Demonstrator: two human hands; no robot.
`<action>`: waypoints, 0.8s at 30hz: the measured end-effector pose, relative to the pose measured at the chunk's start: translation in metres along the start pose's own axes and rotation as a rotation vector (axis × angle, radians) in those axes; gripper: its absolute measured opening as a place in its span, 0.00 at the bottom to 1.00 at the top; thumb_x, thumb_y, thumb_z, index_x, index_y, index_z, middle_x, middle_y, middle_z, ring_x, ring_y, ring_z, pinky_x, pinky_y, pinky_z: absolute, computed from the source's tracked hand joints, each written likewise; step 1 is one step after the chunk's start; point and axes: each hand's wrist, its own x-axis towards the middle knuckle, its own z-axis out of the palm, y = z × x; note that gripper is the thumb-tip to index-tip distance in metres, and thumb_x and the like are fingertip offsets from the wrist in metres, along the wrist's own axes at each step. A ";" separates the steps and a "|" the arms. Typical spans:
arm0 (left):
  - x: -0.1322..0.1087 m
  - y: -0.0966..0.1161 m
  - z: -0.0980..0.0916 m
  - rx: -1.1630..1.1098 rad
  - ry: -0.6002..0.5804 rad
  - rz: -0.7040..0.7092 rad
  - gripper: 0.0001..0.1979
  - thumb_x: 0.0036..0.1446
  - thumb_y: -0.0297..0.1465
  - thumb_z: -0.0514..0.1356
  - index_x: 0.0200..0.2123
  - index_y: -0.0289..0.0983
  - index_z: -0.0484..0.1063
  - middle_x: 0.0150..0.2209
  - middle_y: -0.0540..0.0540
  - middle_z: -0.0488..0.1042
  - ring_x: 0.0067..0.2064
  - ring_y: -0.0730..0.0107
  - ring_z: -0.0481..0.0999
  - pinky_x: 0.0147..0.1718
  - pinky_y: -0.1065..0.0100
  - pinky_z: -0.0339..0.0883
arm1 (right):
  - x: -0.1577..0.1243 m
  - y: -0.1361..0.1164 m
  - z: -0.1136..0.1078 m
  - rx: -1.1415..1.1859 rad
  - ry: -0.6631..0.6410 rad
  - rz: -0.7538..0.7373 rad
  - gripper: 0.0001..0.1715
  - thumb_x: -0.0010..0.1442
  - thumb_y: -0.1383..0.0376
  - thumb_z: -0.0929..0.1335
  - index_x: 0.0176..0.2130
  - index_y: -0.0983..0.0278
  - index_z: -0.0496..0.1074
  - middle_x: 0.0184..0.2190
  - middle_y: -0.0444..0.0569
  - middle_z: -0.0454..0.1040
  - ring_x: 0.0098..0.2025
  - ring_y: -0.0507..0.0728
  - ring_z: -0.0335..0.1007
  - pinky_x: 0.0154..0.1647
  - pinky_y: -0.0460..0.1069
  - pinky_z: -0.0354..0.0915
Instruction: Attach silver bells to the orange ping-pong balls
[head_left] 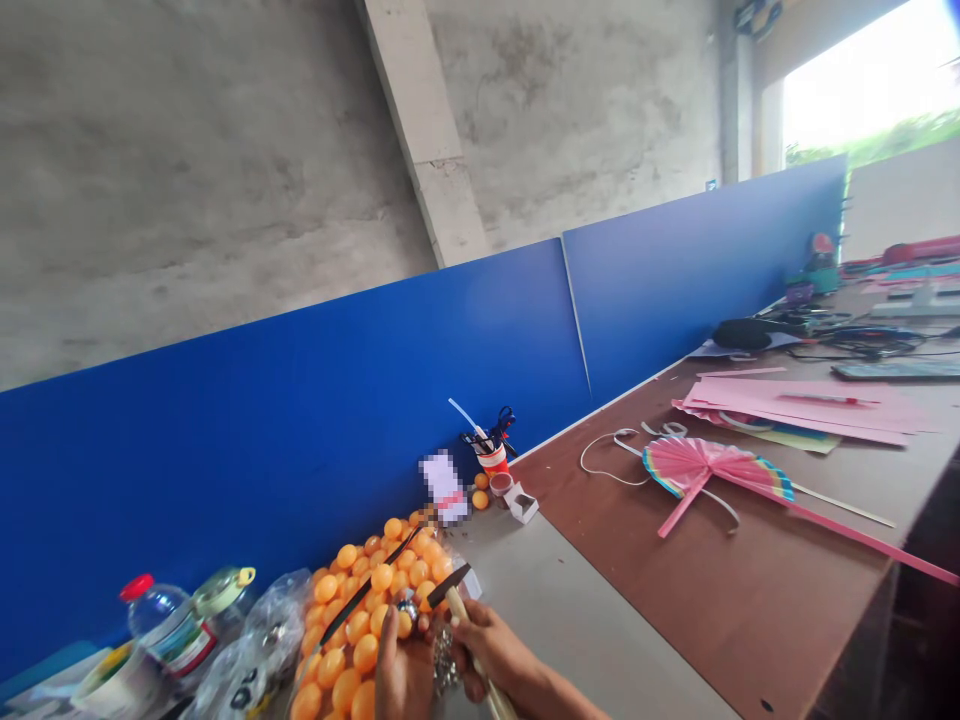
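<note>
My right hand (491, 645) is wrapped round the light wooden handle of a hammer (450, 587), whose dark head points up and left. Close beside it, my left hand (405, 670) is partly closed, thumb up, about a small shiny silver round piece (407, 606); its exact kind is too small to tell. An orange ball shows right at the left fingers. Small shiny metal bits (445, 660) lie between the two hands, partly hidden. Many orange balls (365, 655) are massed behind and left of my hands, with a dark strip (367, 590) lying across them.
Left of the balls stand a clear plastic bag (262, 640), a red-capped bottle (169, 620), a lidded jar (225, 592) and a white tub (124, 685). A pen cup (492, 460) and small white box (521, 503) sit by the blue partition (300, 420). Rightward lie a pink paper fan (712, 465) and pink sheets (802, 405).
</note>
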 end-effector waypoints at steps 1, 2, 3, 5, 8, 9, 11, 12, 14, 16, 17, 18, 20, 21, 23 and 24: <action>0.001 0.000 0.000 0.009 0.018 0.023 0.13 0.57 0.23 0.62 0.45 0.39 0.79 0.26 0.51 0.79 0.23 0.71 0.75 0.25 0.71 0.75 | 0.000 0.000 0.000 0.002 -0.005 -0.003 0.24 0.47 0.48 0.73 0.35 0.61 0.67 0.17 0.36 0.68 0.09 0.46 0.52 0.11 0.44 0.48; 0.002 0.000 0.000 0.020 0.032 0.049 0.14 0.56 0.22 0.62 0.45 0.39 0.79 0.27 0.51 0.79 0.23 0.71 0.76 0.25 0.72 0.74 | 0.000 -0.001 -0.001 0.000 -0.006 -0.012 0.24 0.47 0.48 0.73 0.36 0.61 0.66 0.17 0.35 0.68 0.09 0.46 0.52 0.11 0.44 0.49; 0.003 0.001 -0.001 0.026 0.039 0.076 0.14 0.55 0.21 0.63 0.44 0.40 0.79 0.27 0.51 0.80 0.25 0.71 0.77 0.24 0.73 0.73 | 0.001 -0.003 -0.002 -0.003 -0.003 -0.029 0.25 0.48 0.47 0.73 0.37 0.61 0.66 0.17 0.35 0.68 0.10 0.46 0.52 0.12 0.44 0.49; 0.005 0.001 -0.003 0.020 0.048 0.119 0.13 0.53 0.21 0.64 0.41 0.40 0.79 0.29 0.51 0.80 0.26 0.70 0.78 0.23 0.73 0.72 | 0.003 -0.006 -0.006 -0.005 0.029 -0.084 0.28 0.49 0.44 0.72 0.38 0.60 0.65 0.16 0.33 0.67 0.10 0.46 0.51 0.13 0.44 0.48; 0.007 0.000 -0.006 0.027 0.024 0.107 0.09 0.51 0.23 0.67 0.36 0.39 0.79 0.29 0.51 0.80 0.25 0.71 0.76 0.23 0.72 0.73 | 0.009 -0.013 -0.016 -0.011 0.179 -0.182 0.30 0.49 0.40 0.72 0.36 0.59 0.63 0.18 0.33 0.67 0.11 0.45 0.50 0.13 0.44 0.47; 0.008 -0.002 -0.008 0.042 0.009 0.100 0.08 0.49 0.24 0.69 0.34 0.39 0.78 0.29 0.50 0.80 0.25 0.72 0.76 0.24 0.72 0.74 | 0.011 -0.015 -0.020 -0.021 0.252 -0.199 0.30 0.50 0.40 0.72 0.35 0.59 0.62 0.19 0.33 0.67 0.11 0.45 0.51 0.14 0.43 0.48; 0.008 -0.005 -0.010 0.090 -0.016 0.112 0.12 0.42 0.25 0.73 0.32 0.38 0.78 0.27 0.51 0.79 0.24 0.74 0.73 0.25 0.73 0.74 | 0.016 -0.017 -0.028 -0.067 0.401 -0.189 0.28 0.51 0.41 0.71 0.32 0.58 0.60 0.19 0.33 0.66 0.11 0.45 0.51 0.14 0.43 0.49; 0.008 -0.007 -0.010 0.116 -0.025 0.132 0.15 0.38 0.24 0.75 0.31 0.38 0.78 0.27 0.52 0.78 0.24 0.75 0.72 0.24 0.74 0.73 | 0.019 -0.017 -0.032 -0.096 0.458 -0.167 0.26 0.52 0.43 0.71 0.31 0.58 0.59 0.19 0.33 0.65 0.11 0.45 0.51 0.14 0.44 0.49; 0.008 -0.010 -0.011 0.167 -0.041 0.164 0.20 0.30 0.23 0.78 0.29 0.38 0.77 0.25 0.54 0.76 0.23 0.78 0.70 0.23 0.76 0.70 | 0.024 -0.016 -0.039 -0.150 0.528 -0.105 0.22 0.54 0.48 0.70 0.28 0.57 0.57 0.18 0.33 0.63 0.11 0.45 0.50 0.14 0.44 0.49; 0.007 -0.012 -0.010 0.208 -0.056 0.170 0.24 0.25 0.22 0.80 0.28 0.39 0.75 0.22 0.58 0.72 0.22 0.80 0.67 0.23 0.77 0.68 | 0.027 -0.012 -0.044 -0.185 0.551 -0.054 0.18 0.56 0.55 0.69 0.27 0.56 0.56 0.16 0.34 0.61 0.10 0.46 0.50 0.14 0.45 0.50; 0.006 -0.013 -0.010 0.224 -0.054 0.165 0.25 0.24 0.22 0.80 0.27 0.39 0.74 0.21 0.59 0.70 0.21 0.81 0.66 0.22 0.78 0.67 | 0.028 -0.009 -0.046 -0.206 0.561 -0.031 0.16 0.56 0.57 0.68 0.27 0.56 0.56 0.16 0.34 0.60 0.10 0.47 0.51 0.14 0.45 0.50; 0.004 -0.013 -0.008 0.236 -0.049 0.162 0.25 0.23 0.22 0.80 0.26 0.39 0.73 0.19 0.60 0.68 0.20 0.81 0.65 0.21 0.78 0.65 | 0.029 -0.007 -0.047 -0.231 0.571 -0.011 0.15 0.56 0.59 0.68 0.27 0.56 0.56 0.16 0.34 0.60 0.10 0.48 0.52 0.15 0.45 0.51; 0.002 -0.013 -0.006 0.255 -0.038 0.165 0.27 0.23 0.22 0.81 0.27 0.40 0.72 0.18 0.61 0.65 0.19 0.82 0.63 0.20 0.78 0.62 | 0.029 -0.005 -0.049 -0.293 0.595 0.014 0.13 0.56 0.62 0.68 0.27 0.57 0.58 0.17 0.35 0.62 0.12 0.49 0.55 0.16 0.46 0.54; 0.001 -0.013 -0.005 0.265 -0.036 0.169 0.27 0.23 0.22 0.81 0.28 0.40 0.73 0.18 0.62 0.65 0.19 0.82 0.62 0.19 0.78 0.61 | 0.028 -0.004 -0.050 -0.331 0.609 0.015 0.11 0.55 0.62 0.68 0.28 0.57 0.60 0.18 0.36 0.64 0.13 0.50 0.59 0.18 0.46 0.56; 0.001 -0.014 -0.004 0.284 -0.035 0.173 0.28 0.23 0.24 0.81 0.30 0.40 0.74 0.18 0.62 0.64 0.19 0.82 0.62 0.20 0.78 0.61 | 0.026 -0.006 -0.051 -0.421 0.641 -0.007 0.06 0.54 0.65 0.69 0.32 0.59 0.66 0.24 0.42 0.71 0.21 0.55 0.70 0.24 0.48 0.65; 0.001 -0.015 -0.005 0.291 -0.034 0.172 0.28 0.23 0.25 0.82 0.30 0.40 0.74 0.18 0.62 0.64 0.19 0.82 0.62 0.20 0.78 0.61 | 0.025 -0.007 -0.052 -0.468 0.657 -0.028 0.06 0.53 0.66 0.69 0.35 0.60 0.69 0.28 0.46 0.75 0.28 0.58 0.76 0.30 0.50 0.69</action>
